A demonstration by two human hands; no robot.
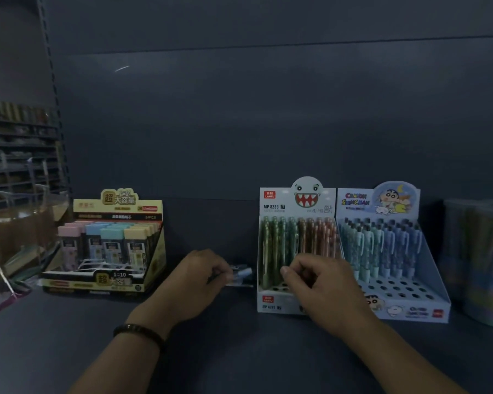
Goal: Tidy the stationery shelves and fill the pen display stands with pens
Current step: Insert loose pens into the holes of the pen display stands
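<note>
On the shelf (225, 351), three display stands in a row: yellow box (111, 240) at left, white stand (279, 206) and blue stand (427, 280) side by side at right. Gripped in the left hand (202, 280), a small blurred bundle (241, 275), between yellow box and white stand. Right hand (322, 291) curled just before the white stand's pens (276, 245); grasping or not, cannot tell.

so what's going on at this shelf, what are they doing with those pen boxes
A person is filling pen stands on a dark shelf. The left hand pinches a small blurred packet beside the white monster-face stand. The right hand is curled at that stand's front rows; whether it holds a pen is unclear. The blue cartoon stand next to it has empty holes in front. A yellow box of small cases sits to the left.
</note>
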